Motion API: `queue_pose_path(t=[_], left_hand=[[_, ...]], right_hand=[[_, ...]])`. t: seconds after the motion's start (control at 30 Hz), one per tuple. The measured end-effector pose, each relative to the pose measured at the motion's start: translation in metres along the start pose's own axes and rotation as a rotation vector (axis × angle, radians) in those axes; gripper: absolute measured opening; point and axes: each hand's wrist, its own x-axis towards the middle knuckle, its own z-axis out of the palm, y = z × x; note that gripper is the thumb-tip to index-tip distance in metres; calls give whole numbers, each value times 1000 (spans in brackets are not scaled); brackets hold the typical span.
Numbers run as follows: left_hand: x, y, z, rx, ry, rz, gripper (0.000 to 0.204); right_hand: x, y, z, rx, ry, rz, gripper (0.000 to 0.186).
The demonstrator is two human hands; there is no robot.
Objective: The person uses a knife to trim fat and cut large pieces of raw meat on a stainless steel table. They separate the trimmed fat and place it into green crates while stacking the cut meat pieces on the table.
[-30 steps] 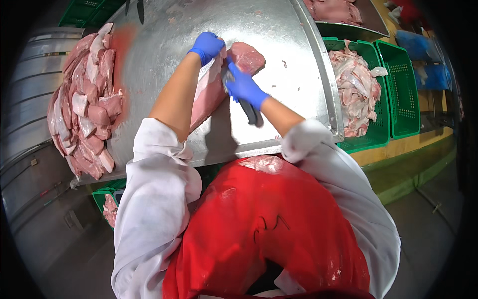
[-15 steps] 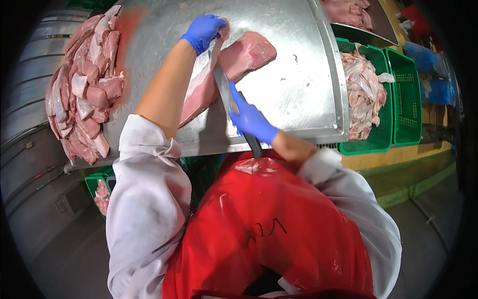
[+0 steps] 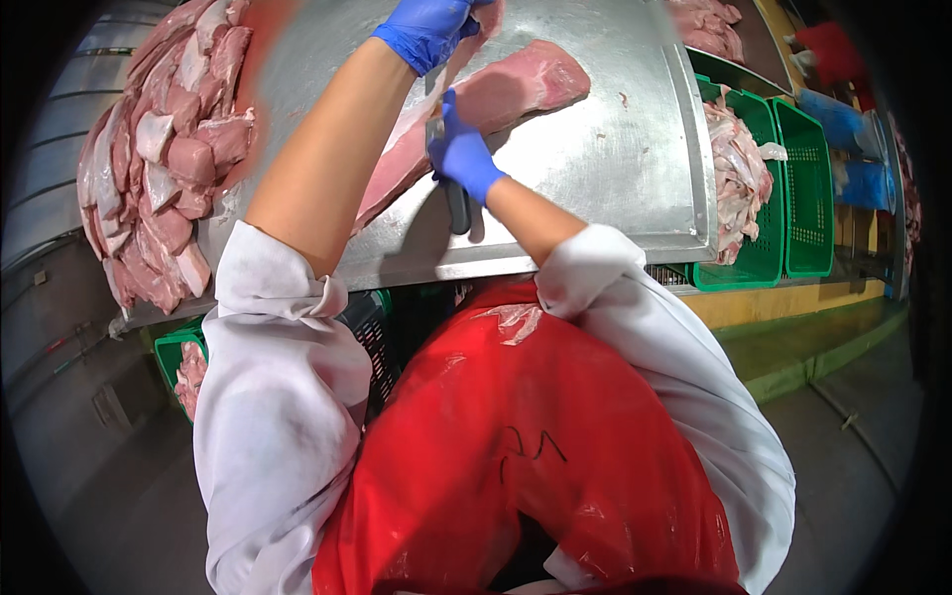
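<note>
A long pink slab of raw meat (image 3: 535, 81) lies slantwise across the metal table (image 3: 615, 188). At its far side my left hand (image 3: 426, 32) is closed on a pale strip of trimming (image 3: 484, 28), pulled up and away from the slab. My right hand (image 3: 463, 154) wraps round the dark handle of a knife (image 3: 458, 210), close against the slab's near edge. Most of the blade is hidden by the hand and the meat. Both hands wear blue gloves.
A heap of meat pieces (image 3: 178, 149) covers the table's left side. Off the right edge stand a green crate (image 3: 769, 263) of pale trimmings and another green crate (image 3: 808, 188). More meat (image 3: 709, 30) lies at the far right. Below the table's left corner is a small green crate (image 3: 171, 349) with meat.
My left hand has moved farther out, drawing the strip along. The right hand and knife have shifted up and left along the slab. The whole view has tilted slightly.
</note>
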Motion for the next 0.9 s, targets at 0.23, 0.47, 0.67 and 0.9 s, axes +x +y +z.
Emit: queue_pose_path(t=[0.23, 0.47, 0.67, 0.9], left_hand=[[-60, 47, -5, -218, -75, 126, 19], [-99, 73, -19, -317, -115, 268, 19], [-121, 95, -22, -363, -109, 285, 19], [-162, 130, -56, -434, -81, 420, 21]], right_hand=[[-43, 10, 38, 5, -95, 1, 88], [-94, 30, 97, -5, -98, -138, 87], [3, 21, 103, -195, -14, -305, 89], [-47, 38, 134, -38, -86, -294, 85]])
